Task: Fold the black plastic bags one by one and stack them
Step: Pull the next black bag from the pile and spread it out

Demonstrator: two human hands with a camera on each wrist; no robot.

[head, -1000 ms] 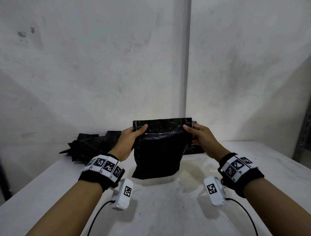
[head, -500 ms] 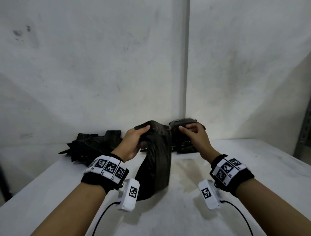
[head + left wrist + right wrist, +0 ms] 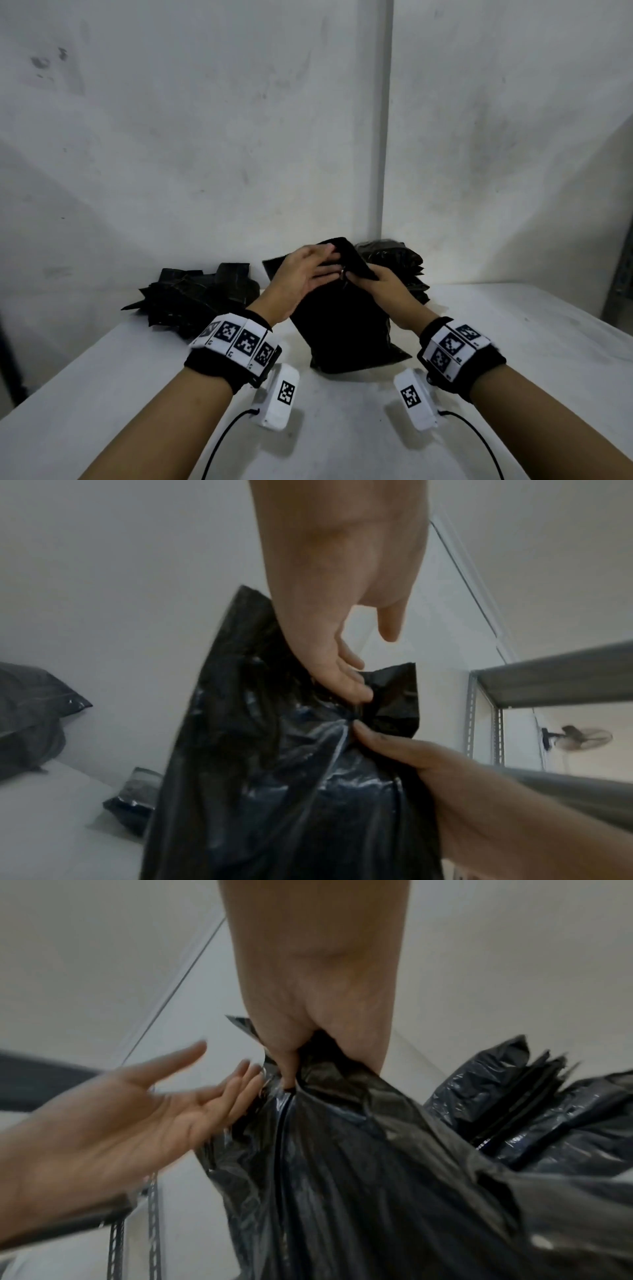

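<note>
A black plastic bag (image 3: 342,329) hangs doubled over above the table, and its lower end rests on the tabletop. My right hand (image 3: 371,282) pinches its gathered top edge between thumb and fingers; the right wrist view shows the pinch on the bag (image 3: 342,1177) close up. My left hand (image 3: 320,265) lies flat against the bag's top with straight fingers (image 3: 240,1085), holding nothing. In the left wrist view the left fingertips (image 3: 356,693) touch the bag (image 3: 291,777) just above the right thumb.
A stack of folded black bags (image 3: 394,260) sits at the back right by the wall. A loose pile of unfolded black bags (image 3: 195,298) lies at the back left. The white table (image 3: 513,359) meets a wall corner behind; a metal shelf (image 3: 548,685) stands to the right.
The bag was held spread by its two top corners. The hands came together, doubling it over. My left hand let go and now lies flat on it; the right holds the joined top.
</note>
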